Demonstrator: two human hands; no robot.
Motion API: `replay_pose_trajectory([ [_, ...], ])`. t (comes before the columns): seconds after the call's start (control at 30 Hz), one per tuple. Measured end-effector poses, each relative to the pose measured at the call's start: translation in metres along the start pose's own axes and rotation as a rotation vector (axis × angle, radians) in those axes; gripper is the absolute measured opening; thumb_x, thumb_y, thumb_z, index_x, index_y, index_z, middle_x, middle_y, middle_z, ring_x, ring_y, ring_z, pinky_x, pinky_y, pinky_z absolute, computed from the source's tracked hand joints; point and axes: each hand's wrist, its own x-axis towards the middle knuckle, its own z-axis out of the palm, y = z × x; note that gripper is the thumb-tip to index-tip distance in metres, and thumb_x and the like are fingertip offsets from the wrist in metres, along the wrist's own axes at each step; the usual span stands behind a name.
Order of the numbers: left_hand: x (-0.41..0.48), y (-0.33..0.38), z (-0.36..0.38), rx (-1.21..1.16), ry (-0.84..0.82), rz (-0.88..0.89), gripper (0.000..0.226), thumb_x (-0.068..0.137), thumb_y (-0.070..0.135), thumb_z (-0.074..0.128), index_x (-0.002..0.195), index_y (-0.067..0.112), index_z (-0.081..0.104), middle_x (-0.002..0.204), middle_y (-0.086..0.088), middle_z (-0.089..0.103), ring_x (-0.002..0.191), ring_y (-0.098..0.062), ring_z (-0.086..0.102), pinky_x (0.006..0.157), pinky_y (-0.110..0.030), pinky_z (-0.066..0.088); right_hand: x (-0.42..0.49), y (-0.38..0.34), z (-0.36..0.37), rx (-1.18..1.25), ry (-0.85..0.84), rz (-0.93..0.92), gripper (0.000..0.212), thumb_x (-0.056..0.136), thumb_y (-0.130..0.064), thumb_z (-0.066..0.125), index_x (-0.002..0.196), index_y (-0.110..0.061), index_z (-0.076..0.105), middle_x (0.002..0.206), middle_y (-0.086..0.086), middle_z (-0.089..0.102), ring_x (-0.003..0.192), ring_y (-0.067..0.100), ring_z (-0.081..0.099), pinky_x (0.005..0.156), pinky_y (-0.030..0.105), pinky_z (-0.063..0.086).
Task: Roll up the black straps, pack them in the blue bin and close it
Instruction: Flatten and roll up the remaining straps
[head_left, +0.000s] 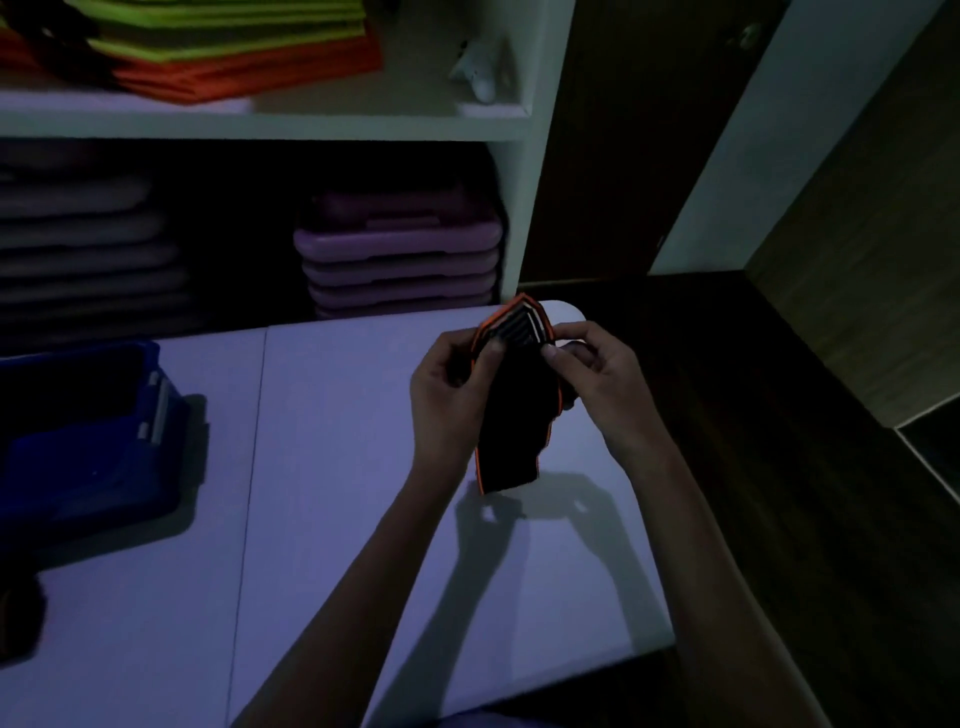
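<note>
Head view, dim room: at far left an open blue bin (93, 415) sits on the pale tabletop (322, 519), its lid apparently hinged down toward the near side, ready to take finished rolls; what it holds is lost in shadow. Behind it, white shelving (260, 122) carries stacked purple trays (397, 260) below and orange and green mats (234, 47) above. Right of centre, a person's two hands raise one black strap (511, 395), edged in orange, clear of the tabletop near its far right corner. The left hand (449, 384) grips the strap's left edge near the top, thumb on its face; the right hand (589, 374) pinches the right edge, fingers curled tight. Both hands are closed on the strap. Its upper end, showing grey ribbed bands, stands up between the thumbs, while the rest hangs free, its tip just above the tabletop. Held this way, the loose length can feed upward as the top turns over, suggesting rolling is only beginning; packing and closing remain.
</note>
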Motion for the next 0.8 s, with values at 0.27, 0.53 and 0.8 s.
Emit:
replay_pose_trajectory([
  [0.27,0.006,-0.002,-0.013,0.1,0.37,-0.023,0.017,0.08,0.024,0.066,0.065,0.025,0.058,0.064,0.006,0.062,0.064,-0.011,0.058,0.066,-0.037,0.05,-0.003,-0.009,0.024,0.052,-0.094,-0.028,0.012,0.091,-0.005,0.057,0.087,-0.015,0.059,0.059,-0.002,0.058,0.049,0.007,0.054,0.047,0.021,0.045],
  [0.53,-0.003,-0.011,-0.024,0.082,0.21,-0.06,0.012,0.084,0.022,0.064,0.093,0.014,0.064,0.085,-0.001,0.068,0.077,-0.012,0.064,0.071,-0.03,0.052,-0.009,-0.001,0.037,0.1,0.002,0.022,0.005,0.092,-0.008,0.057,0.095,-0.011,0.061,0.061,-0.006,0.066,0.055,0.011,0.059,0.05,0.025,0.047],
  [0.8,-0.014,-0.027,-0.034,0.156,-0.078,-0.089,0.013,0.084,0.026,0.067,0.084,0.013,0.065,0.07,0.005,0.064,0.067,-0.006,0.06,0.063,-0.022,0.047,0.001,-0.011,0.031,0.161,0.126,-0.014,0.013,0.091,-0.009,0.059,0.088,-0.021,0.062,0.064,-0.013,0.068,0.066,0.004,0.064,0.062,0.024,0.051],
])
